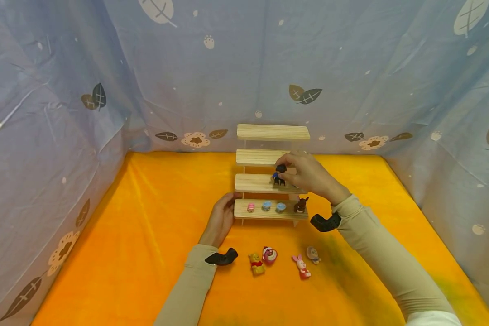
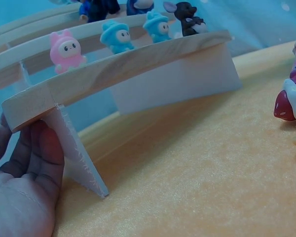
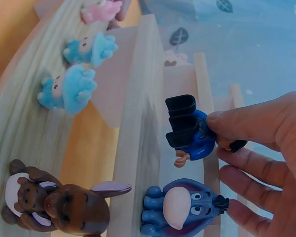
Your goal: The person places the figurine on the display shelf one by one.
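My right hand (image 1: 309, 176) pinches a small toy figure (image 3: 195, 133) with a blue top and black legs, over the second step from the bottom of a wooden tiered shelf (image 1: 250, 183). Next to it on that step sits a blue donkey figure (image 3: 182, 207), which the hand hides in the head view. On the bottom step stand a pink figure (image 2: 67, 52), two light-blue hatted figures (image 1: 266, 205) and a brown kangaroo figure (image 1: 301, 205). At the left end of this step, my left hand (image 1: 220, 219) holds the shelf, its fingers curled under the board beside the leg.
On the orange cloth (image 1: 155, 271) in front lie a yellow bear figure (image 1: 256, 264), a dark-pink figure (image 1: 270, 255), a pink piglet figure (image 1: 301, 267) and a pale figure (image 1: 313, 255). Patterned blue curtains (image 1: 212, 81) enclose the back and sides.
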The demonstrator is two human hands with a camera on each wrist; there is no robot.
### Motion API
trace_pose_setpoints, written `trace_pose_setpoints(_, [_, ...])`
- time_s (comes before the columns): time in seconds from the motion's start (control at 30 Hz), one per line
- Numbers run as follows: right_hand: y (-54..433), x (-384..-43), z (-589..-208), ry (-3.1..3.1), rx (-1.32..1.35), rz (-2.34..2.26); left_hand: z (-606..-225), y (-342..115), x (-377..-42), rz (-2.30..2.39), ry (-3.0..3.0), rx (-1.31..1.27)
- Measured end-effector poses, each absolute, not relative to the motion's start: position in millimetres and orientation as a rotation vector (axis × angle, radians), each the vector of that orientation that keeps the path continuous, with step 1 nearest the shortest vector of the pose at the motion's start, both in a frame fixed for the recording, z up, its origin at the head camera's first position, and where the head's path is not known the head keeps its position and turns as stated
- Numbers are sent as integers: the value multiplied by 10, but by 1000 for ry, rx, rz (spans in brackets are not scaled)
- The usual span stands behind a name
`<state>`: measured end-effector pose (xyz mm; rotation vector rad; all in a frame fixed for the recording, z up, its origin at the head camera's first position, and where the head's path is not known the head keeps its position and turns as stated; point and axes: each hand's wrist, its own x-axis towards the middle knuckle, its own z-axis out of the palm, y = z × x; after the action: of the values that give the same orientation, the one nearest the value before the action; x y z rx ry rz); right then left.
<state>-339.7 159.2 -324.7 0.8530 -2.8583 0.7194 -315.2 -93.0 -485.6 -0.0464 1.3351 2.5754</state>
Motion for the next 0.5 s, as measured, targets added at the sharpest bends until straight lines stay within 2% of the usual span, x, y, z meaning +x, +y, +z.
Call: trace_pose_setpoints(0.5, [1557, -3408, -3317, -2844, 867, 611, -4875, -926, -3165, 2593, 1321, -61])
